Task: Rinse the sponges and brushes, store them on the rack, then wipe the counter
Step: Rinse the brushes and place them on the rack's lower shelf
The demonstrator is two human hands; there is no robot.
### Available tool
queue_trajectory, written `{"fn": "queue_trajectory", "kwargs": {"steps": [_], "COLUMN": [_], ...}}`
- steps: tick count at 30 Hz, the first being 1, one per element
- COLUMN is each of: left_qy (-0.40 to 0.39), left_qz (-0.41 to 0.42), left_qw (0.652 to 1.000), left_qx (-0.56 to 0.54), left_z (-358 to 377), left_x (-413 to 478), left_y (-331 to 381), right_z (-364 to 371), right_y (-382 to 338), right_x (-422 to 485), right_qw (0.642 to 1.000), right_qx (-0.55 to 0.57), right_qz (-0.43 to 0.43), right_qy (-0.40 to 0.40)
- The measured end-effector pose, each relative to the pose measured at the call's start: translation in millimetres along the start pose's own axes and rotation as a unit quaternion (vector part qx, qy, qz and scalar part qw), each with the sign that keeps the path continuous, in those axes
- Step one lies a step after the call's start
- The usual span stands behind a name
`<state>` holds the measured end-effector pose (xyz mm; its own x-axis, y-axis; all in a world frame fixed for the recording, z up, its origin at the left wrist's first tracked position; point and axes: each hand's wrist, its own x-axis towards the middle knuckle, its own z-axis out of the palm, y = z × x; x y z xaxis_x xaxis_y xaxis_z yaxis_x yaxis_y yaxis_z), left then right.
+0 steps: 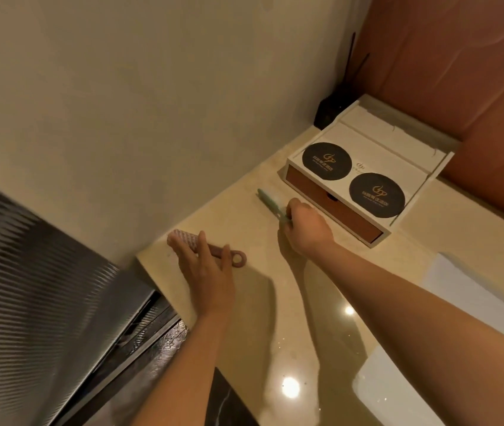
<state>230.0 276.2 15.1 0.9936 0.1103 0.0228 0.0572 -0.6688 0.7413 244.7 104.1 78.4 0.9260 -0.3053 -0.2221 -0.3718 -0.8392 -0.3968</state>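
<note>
The left hand (pixel 210 269) is laying fairly straight fingers across the pink brush (pixel 181 239) on the table (pixel 253 302). Just beyond, the right hand (pixel 306 226) is curling round the green brush (pixel 265 200). Seemingly the person is gathering brushes for rinsing, so lifting both comes next. No sink or rack is showing.

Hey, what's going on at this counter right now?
A person reaches for two brushes on the beige counter. The left hand lies with straight fingers across the pink brush near the counter's edge. The right hand grips the green brush by its handle, in front of the white box. Both brushes seem to rest on the counter.
</note>
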Motion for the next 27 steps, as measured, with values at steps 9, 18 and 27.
{"fn": "queue_trajectory", "kwargs": {"steps": [9, 18, 27], "left_qy": [0.024, 0.025, -0.031], "left_qz": [0.042, -0.046, 0.002], "left_qw": [0.998, 0.985, 0.972], "left_qx": [-0.034, 0.164, 0.232], "left_z": [-6, -18, -15], "left_x": [-1, 10, 12], "left_y": [8, 29, 46], "right_z": [-20, -23, -47], "right_y": [30, 63, 112], "right_x": [-68, -107, -150], "right_qw": [1.0, 0.999, 0.995], "right_qx": [0.025, 0.009, 0.02], "right_qz": [-0.002, 0.047, 0.101], "right_qy": [-0.016, 0.017, 0.001]}}
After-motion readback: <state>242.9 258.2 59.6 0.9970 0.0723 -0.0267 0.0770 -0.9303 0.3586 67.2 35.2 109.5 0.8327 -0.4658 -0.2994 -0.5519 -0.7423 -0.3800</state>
